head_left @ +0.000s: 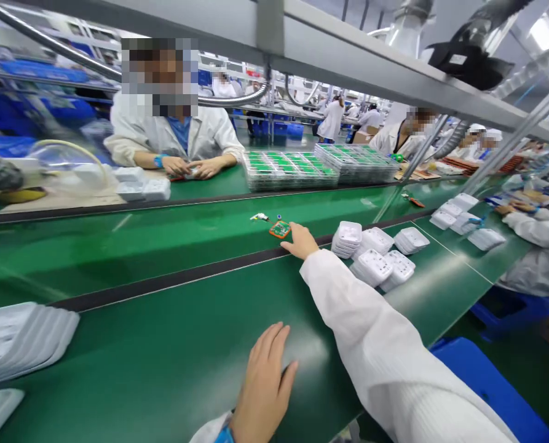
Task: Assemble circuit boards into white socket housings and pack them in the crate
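Note:
My right hand reaches out over the far green belt, thumb and fingers apart. Its fingertips are at the right edge of a small green circuit board with an orange rim; whether they touch it, I cannot tell. Just beyond the board lie a small white part with a yellow-green bit and a tiny dark blue piece. My left hand hovers low over the near green worktop, fingers stretched out and holding nothing.
Stacks of white plastic covers stand right of my right arm and at the left edge. Across the belt, a co-worker handles a small part beside trays of green boards. A metal beam crosses overhead.

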A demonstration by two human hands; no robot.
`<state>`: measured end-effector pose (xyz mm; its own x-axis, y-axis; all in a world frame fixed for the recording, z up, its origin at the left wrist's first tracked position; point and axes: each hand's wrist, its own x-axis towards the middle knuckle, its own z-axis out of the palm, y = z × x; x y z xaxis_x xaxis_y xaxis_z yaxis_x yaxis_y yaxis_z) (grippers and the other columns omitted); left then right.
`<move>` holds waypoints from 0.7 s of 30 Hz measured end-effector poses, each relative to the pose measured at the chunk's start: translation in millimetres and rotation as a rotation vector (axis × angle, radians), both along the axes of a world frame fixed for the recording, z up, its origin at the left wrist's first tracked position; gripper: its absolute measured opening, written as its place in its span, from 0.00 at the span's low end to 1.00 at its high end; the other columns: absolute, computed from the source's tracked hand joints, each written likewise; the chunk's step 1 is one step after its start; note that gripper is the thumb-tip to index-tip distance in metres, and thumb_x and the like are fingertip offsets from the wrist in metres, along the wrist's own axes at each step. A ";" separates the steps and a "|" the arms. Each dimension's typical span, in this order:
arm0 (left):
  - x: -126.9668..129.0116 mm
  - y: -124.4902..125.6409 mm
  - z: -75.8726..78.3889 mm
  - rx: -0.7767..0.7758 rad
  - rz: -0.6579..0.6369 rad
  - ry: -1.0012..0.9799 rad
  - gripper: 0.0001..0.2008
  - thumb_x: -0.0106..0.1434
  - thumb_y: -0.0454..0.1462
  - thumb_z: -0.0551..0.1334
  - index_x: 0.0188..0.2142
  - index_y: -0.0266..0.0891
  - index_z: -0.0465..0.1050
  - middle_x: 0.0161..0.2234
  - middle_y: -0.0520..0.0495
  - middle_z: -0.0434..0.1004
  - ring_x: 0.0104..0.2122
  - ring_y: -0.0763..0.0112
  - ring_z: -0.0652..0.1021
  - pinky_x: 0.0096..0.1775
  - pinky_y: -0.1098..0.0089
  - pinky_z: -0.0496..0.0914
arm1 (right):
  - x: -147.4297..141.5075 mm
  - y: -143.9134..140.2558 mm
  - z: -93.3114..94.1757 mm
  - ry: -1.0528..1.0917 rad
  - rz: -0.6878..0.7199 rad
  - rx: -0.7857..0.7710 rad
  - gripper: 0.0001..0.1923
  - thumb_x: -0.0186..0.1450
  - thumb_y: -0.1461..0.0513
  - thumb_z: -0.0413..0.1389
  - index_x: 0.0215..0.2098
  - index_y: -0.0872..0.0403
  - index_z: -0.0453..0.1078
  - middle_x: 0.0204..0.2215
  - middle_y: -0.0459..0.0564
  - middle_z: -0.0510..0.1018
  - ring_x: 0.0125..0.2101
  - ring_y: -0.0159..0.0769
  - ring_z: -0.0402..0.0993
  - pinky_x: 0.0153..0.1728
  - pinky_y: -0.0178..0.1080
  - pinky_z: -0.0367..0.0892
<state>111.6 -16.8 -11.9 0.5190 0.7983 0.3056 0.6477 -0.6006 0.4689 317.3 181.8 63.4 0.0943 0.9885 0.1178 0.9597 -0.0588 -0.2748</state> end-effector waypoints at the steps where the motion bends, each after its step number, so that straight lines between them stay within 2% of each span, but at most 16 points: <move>1: -7.9 -0.3 0.1 -0.019 0.028 -0.018 0.22 0.65 0.38 0.52 0.58 0.39 0.62 0.57 0.41 0.67 0.56 0.59 0.69 0.53 0.57 0.68 | -7.4 19.7 -7.8 0.000 -0.040 -0.042 0.32 0.60 0.53 0.58 0.57 0.58 0.57 0.53 0.61 0.67 0.51 0.46 0.64 0.49 0.44 0.62; 3: -22.2 -3.3 -0.6 -0.065 0.068 -0.059 0.22 0.65 0.38 0.52 0.58 0.39 0.62 0.57 0.41 0.67 0.56 0.58 0.69 0.52 0.56 0.69 | -19.7 48.4 -19.4 -0.010 -0.087 -0.072 0.32 0.59 0.52 0.59 0.55 0.59 0.58 0.52 0.63 0.68 0.51 0.49 0.65 0.47 0.46 0.63; 6: -36.5 -8.7 2.9 -0.201 0.091 -0.135 0.23 0.64 0.36 0.52 0.58 0.37 0.63 0.57 0.39 0.67 0.56 0.57 0.68 0.54 0.55 0.67 | -33.6 74.5 -25.9 -0.036 -0.117 -0.135 0.32 0.58 0.53 0.61 0.54 0.61 0.59 0.50 0.66 0.69 0.51 0.52 0.65 0.48 0.48 0.61; 9: -44.5 -8.0 14.7 -0.417 0.112 -0.267 0.24 0.63 0.37 0.53 0.59 0.37 0.62 0.58 0.39 0.65 0.57 0.57 0.66 0.56 0.54 0.65 | -42.7 96.8 -23.2 -0.052 -0.102 -0.195 0.37 0.54 0.50 0.63 0.53 0.64 0.61 0.48 0.67 0.71 0.51 0.54 0.67 0.48 0.46 0.61; 11: -49.7 -4.3 22.9 -0.562 0.161 -0.396 0.25 0.62 0.38 0.53 0.60 0.39 0.61 0.59 0.39 0.63 0.58 0.56 0.65 0.57 0.53 0.63 | -48.9 106.1 -18.7 -0.041 -0.075 -0.249 0.35 0.54 0.47 0.62 0.49 0.64 0.64 0.46 0.65 0.73 0.47 0.52 0.70 0.42 0.41 0.64; 13: -55.6 1.0 27.4 -0.708 0.235 -0.555 0.26 0.62 0.39 0.54 0.60 0.40 0.59 0.60 0.38 0.62 0.58 0.56 0.65 0.57 0.54 0.62 | -57.7 100.6 -13.6 -0.020 -0.034 -0.304 0.31 0.54 0.46 0.61 0.45 0.60 0.67 0.43 0.60 0.75 0.42 0.47 0.73 0.36 0.38 0.65; 16: -62.8 11.9 25.5 -0.884 0.361 -0.857 0.26 0.63 0.42 0.54 0.59 0.37 0.57 0.58 0.34 0.62 0.56 0.58 0.67 0.56 0.56 0.63 | -78.7 51.5 -8.8 0.084 0.078 -0.336 0.25 0.55 0.46 0.60 0.41 0.55 0.68 0.39 0.53 0.77 0.39 0.42 0.74 0.34 0.35 0.64; 19: -64.4 23.6 19.1 -0.980 0.486 -1.193 0.28 0.64 0.46 0.53 0.60 0.37 0.52 0.58 0.32 0.60 0.53 0.60 0.71 0.52 0.59 0.66 | -106.4 -32.8 -11.5 0.212 0.216 -0.318 0.25 0.53 0.49 0.63 0.43 0.54 0.65 0.37 0.50 0.78 0.37 0.41 0.74 0.35 0.37 0.64; 21: -65.0 27.1 14.8 -1.020 0.552 -1.328 0.29 0.63 0.46 0.54 0.60 0.39 0.49 0.58 0.33 0.60 0.51 0.61 0.72 0.49 0.61 0.69 | -121.2 -85.8 -15.5 0.236 0.307 -0.356 0.27 0.53 0.50 0.63 0.44 0.54 0.64 0.34 0.50 0.78 0.34 0.41 0.74 0.33 0.38 0.64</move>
<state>46.6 10.3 2.9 -0.0150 0.9036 -0.4282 -0.4403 0.3785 0.8142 196.1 96.0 48.0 -0.2225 0.9498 -0.2198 0.8617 0.0862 -0.5001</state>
